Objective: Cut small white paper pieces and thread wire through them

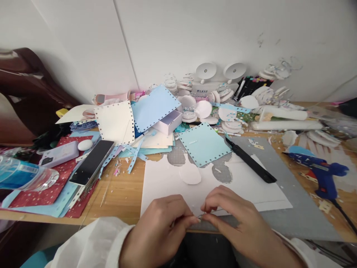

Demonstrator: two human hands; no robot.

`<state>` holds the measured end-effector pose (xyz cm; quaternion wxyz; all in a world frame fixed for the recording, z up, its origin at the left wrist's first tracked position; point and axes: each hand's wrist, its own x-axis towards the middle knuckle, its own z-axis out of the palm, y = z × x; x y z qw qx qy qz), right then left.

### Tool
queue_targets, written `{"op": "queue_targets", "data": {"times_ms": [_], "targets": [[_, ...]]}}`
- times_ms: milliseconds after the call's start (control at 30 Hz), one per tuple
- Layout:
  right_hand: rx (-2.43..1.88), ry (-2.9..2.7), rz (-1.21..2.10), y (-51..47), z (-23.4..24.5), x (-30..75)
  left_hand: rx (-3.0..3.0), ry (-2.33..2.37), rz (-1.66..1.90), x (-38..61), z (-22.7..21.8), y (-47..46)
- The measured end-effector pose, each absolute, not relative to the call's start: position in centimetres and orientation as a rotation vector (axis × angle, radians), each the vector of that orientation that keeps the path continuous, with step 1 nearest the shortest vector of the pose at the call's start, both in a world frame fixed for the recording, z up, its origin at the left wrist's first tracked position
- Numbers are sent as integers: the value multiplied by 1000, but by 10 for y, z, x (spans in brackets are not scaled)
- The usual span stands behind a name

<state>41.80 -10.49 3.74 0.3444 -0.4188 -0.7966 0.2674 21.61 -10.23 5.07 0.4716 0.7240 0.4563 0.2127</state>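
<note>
My left hand (164,227) and my right hand (237,219) meet at the near edge of the table, each with thumb and forefinger pinched together. Between the fingertips is something small and thin, too little to name. Just beyond them lies a white paper sheet (167,190) with rounded holes cut from its far edge. A white paper oval (190,174) rests on it. A black utility knife (251,160) lies across the sheet's right part. Behind, a light-blue square of paper (205,143) has small holes punched along its borders.
A grey cutting mat (304,219) lies under the sheet. To the right is a blue glue gun (320,167) with its cord. On the left are a phone (92,162) and a plastic bottle (25,175). White discs (203,109) and a small box (170,122) crowd the back.
</note>
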Motion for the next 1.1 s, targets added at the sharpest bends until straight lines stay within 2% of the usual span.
{"op": "queue_targets", "data": {"times_ms": [67,167,267,367,500,633,733,867,967,1100], "targets": [[-985,-2107,534,-105,39,418,1406,1080,434,215,48,-96],[-718,-2290,46,-105,43,421,842,862,225,212,42,-84],[-509,-2440,-265,-105,41,426,676,790,139,211,37,-78],[-565,-2471,-290,-104,33,430,986,965,259,214,37,-82],[-764,-2383,-161,-102,23,429,1754,1275,581,214,38,-97],[-818,-2285,0,-103,22,424,2381,1276,844,210,31,-107],[-835,-2241,22,-102,26,420,2601,1250,1016,208,23,-108],[-858,-2223,-23,-101,30,420,2669,1143,1053,210,21,-107],[-752,-2302,-242,-105,29,423,2373,1090,928,211,31,-102],[-533,-2352,-471,-114,21,429,1375,805,263,207,47,-91]]}}
